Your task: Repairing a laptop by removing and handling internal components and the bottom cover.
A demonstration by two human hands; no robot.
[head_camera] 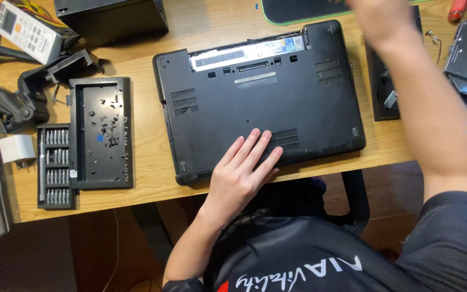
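Person's wearing a dark, near-black short-sleeved shirt (320, 254) with a slightly shiny, sporty look to the fabric. There's white cursive-style lettering across the chest plus a small red-and-white patch low on the front. Sleeves end around the upper arm, so both forearms are bare. No watch, rings, bracelets or gloves on the left hand (241, 170). The right hand (379, 19) is blurred, so can't tell much about it, though the wrist looks bare too
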